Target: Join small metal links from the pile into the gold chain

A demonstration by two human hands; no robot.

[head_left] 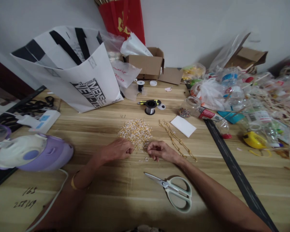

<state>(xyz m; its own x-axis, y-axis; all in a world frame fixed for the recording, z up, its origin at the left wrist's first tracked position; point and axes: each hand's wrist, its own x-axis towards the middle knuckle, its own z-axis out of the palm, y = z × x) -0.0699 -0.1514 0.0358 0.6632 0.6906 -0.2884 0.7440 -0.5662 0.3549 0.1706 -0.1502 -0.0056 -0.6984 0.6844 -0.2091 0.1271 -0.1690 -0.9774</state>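
Note:
A loose pile of small gold and silver beads (136, 130) lies on the wooden table. At its lower left edge rests my left hand (119, 149), fingers curled in; whatever they hold, if anything, is hidden. My right hand (162, 150) is at the pile's lower right, thumb and fingers pinched together, and I cannot make out anything between them. Between and just below the hands lies a short chain with a small ring (146, 159). A gold beaded chain (175, 139) is laid out beyond my right hand. Pale-handled scissors (175, 190) lie below it, blades pointing left.
A wire spool (150, 108) stands behind the beads, with a yellow-black tool (142, 102) beside it. A white card (183, 126) lies right. A purple-white appliance (38, 153) and a large white bag (87, 77) are left. Plastic bottles (256, 116) and a tape measure (254, 140) crowd the right.

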